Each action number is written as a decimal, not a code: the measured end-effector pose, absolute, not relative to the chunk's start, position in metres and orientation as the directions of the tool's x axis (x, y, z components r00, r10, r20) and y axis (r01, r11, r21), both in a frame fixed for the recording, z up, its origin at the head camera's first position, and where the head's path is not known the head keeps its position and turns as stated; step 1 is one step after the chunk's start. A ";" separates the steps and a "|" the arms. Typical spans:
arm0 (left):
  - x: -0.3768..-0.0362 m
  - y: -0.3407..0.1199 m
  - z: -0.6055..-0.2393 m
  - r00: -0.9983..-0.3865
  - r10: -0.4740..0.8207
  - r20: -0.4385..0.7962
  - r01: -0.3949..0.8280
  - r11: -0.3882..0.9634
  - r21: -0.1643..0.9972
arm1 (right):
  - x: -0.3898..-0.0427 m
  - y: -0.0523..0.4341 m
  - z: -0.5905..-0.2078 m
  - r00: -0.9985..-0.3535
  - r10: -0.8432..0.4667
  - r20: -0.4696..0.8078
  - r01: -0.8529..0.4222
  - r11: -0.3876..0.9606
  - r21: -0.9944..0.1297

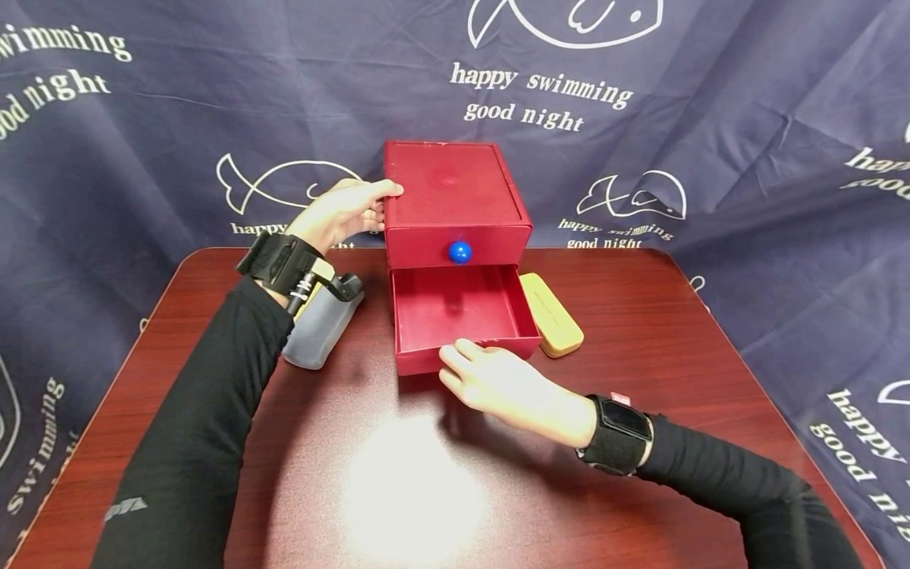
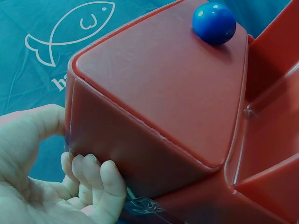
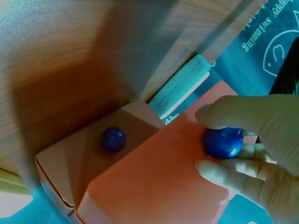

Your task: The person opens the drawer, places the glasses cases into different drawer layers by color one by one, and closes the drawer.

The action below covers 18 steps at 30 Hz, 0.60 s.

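A red two-drawer box [image 1: 449,186] stands at the middle of the table. Its upper drawer is closed and carries a blue knob [image 1: 459,253]. The lower drawer [image 1: 462,312] is pulled out and looks empty. My right hand [image 1: 490,379] is at that drawer's front; in the right wrist view its fingers [image 3: 243,112] pinch the drawer's blue knob [image 3: 223,142]. My left hand [image 1: 344,212] holds the box's upper left side, with the thumb [image 2: 42,122] on the edge and curled fingers [image 2: 93,175] against the wall.
A yellow case [image 1: 550,314] lies right of the box, touching the open drawer's side. A grey pouch [image 1: 320,325] sits left of the box under my left wrist. The dark wooden table [image 1: 398,490] has rounded edges. Navy printed cloth [image 1: 711,118] hangs behind.
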State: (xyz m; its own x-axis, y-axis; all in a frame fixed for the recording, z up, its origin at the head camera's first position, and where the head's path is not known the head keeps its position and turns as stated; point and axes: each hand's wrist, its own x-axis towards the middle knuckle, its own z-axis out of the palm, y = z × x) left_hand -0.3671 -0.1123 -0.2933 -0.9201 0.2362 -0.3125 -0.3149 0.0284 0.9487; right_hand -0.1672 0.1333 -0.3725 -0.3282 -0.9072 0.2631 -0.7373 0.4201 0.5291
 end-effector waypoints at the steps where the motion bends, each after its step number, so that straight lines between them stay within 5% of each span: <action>1: -0.367 -0.112 -0.293 -0.920 0.235 -0.314 -0.316 0.029 0.948 | -0.167 0.134 -0.371 -0.330 -0.908 0.259 -0.737 0.419 0.531; 7: -0.368 -0.115 -0.293 -0.922 0.225 -0.314 -0.314 0.034 0.949 | -0.167 0.135 -0.360 -0.325 -0.909 0.260 -0.761 0.414 0.500; 18: -0.365 -0.112 -0.293 -0.922 0.235 -0.309 -0.309 0.035 0.950 | -0.180 0.154 -0.315 -0.360 -0.816 0.453 -0.801 0.519 0.299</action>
